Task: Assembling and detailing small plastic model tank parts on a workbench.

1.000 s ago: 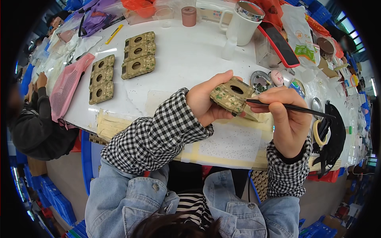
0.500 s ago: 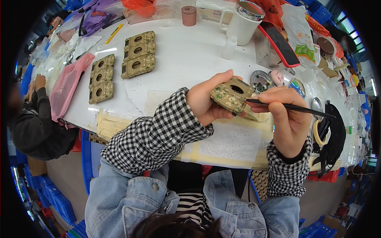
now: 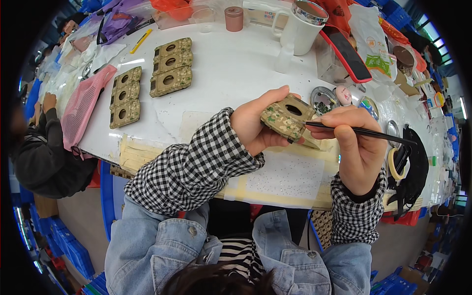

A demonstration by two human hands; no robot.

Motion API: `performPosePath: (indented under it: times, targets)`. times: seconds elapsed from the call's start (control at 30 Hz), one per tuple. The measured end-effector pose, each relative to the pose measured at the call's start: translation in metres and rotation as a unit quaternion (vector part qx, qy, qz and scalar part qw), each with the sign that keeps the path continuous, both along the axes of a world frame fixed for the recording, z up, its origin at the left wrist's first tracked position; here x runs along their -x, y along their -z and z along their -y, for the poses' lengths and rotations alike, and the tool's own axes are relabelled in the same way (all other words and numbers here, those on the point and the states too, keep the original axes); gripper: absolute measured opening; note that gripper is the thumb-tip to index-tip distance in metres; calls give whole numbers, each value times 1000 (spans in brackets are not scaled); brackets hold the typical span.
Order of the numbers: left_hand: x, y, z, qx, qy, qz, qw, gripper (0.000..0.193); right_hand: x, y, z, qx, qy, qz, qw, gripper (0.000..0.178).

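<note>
My left hand [image 3: 258, 120] is wrapped round a camouflage-patterned block [image 3: 281, 124] with a dark oval hole in its top face. The block is tilted, raised above the table's near edge. My right hand [image 3: 356, 140] pinches a slim black pointed tool [image 3: 369, 132] like a pen. The tool's tip is at the block's right edge; whether it touches cannot be told. Whether the tool has one shaft or two prongs is unclear. To the left lie camouflage pieces with round holes, one row [image 3: 126, 97] beside a second group [image 3: 171, 67].
White paper with small specks [image 3: 285, 174] lies taped at the near edge. A round clear dish [image 3: 324, 100] sits beyond my right hand. Farther back stand a white mug [image 3: 302, 29] and a red-edged phone [image 3: 345, 55]. A pink mesh bag [image 3: 88, 105] lies left, near another person's sleeve [image 3: 51, 152].
The tool tip and my right hand have shifted very slightly. The block stays in my left hand, almost still.
</note>
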State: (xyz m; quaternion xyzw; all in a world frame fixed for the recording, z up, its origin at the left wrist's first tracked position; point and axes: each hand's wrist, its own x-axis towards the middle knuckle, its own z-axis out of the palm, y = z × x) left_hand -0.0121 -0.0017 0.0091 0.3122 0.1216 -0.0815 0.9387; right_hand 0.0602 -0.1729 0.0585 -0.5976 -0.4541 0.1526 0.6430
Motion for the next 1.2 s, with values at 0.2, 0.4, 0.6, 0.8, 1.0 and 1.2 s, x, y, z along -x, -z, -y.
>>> performPosePath:
  times: [0.2,0.4,0.6,0.8,1.0,1.2]
  targets:
    - [1,3,-2,15,5,15,1000,47,0,1,0,-32,-3,-8,999,14]
    - [0,2,0,-8,-19,7,1000,46,-3,3,8,-85,66,67,992,27]
    - [-4,6,3,-59,-89,19,994,44,-13,8,11,-99,148,129,976,31]
    - [-8,-2,-42,-231,-200,10,952,42,-26,21,9,-95,241,184,948,27]
    - [-32,47,-115,-424,-208,-36,881,48,-30,25,11,-106,266,187,940,25]
    - [-40,49,-101,-487,-231,-67,840,56,-32,27,11,-97,262,196,940,25]
